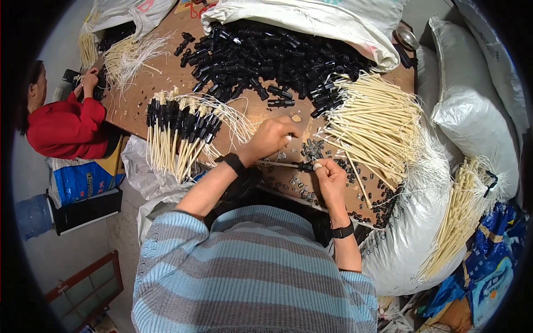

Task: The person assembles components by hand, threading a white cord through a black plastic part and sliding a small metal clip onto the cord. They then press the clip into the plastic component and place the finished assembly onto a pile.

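My right hand (331,180) is closed at the table's near edge, its fingertips pinching a black connector (305,166). From that connector a cream-sheathed cable (280,164) runs left, passing below my left hand (273,136). My left hand is raised over the table with its fingers curled together; a small dark and white spot shows at the fingertips, too small to name. Between and around my hands lie many small dark and grey clips (313,149). Left of my left hand, cream cables with black connectors (180,125) are stacked in a row.
A large heap of black connectors (261,58) spills from a white woven sack (311,19) at the back. Bundled cream cables (377,125) lie at the right of the brown table (139,89). Full sacks (477,105) crowd the right side. A person in red (66,125) works at the far left.
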### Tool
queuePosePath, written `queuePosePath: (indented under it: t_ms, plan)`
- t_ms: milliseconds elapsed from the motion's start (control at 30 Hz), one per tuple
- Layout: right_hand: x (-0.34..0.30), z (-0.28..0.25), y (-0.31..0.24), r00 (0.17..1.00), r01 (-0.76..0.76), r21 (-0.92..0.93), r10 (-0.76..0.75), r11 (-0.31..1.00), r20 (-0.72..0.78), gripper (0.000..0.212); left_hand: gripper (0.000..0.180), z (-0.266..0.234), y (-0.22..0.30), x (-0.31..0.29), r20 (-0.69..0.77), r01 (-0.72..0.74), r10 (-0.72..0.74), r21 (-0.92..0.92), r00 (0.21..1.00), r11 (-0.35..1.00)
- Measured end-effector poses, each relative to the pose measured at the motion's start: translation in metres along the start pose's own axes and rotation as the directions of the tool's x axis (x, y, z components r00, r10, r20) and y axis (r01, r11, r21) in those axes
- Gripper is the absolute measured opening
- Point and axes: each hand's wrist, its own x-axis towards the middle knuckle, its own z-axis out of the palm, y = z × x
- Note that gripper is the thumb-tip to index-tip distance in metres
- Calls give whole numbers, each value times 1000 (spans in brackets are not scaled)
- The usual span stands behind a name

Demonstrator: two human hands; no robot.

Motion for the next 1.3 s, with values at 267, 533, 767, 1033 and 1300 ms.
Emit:
queuePosePath:
  t_ms: [267, 533, 767, 1033, 1300]
  plan:
    - [9, 17, -15, 991, -126, 215, 113, 969, 69, 11, 16, 18, 68, 2, -60, 426, -568, -599, 821, 678]
    - [11, 22, -21, 995, -102, 374, 99, 922, 25, 7, 29, 18, 75, 2, -220, 357, -508, -488, 833, 797]
    - [7, 21, -10, 988, 153, 3, -153, 988, -29, 7, 22, 12, 62, -6, 10, 563, -622, -435, 783, 702]
    - [6, 16, -22, 792, 569, -378, -611, 730, 13, 7, 14, 14, 63, 0, -274, 340, -403, -250, 873, 906]
    - [3, 2, -27, 861, 506, -222, -501, 833, 85, 12, 16, 12, 69, 4, -252, 348, -468, -404, 847, 846]
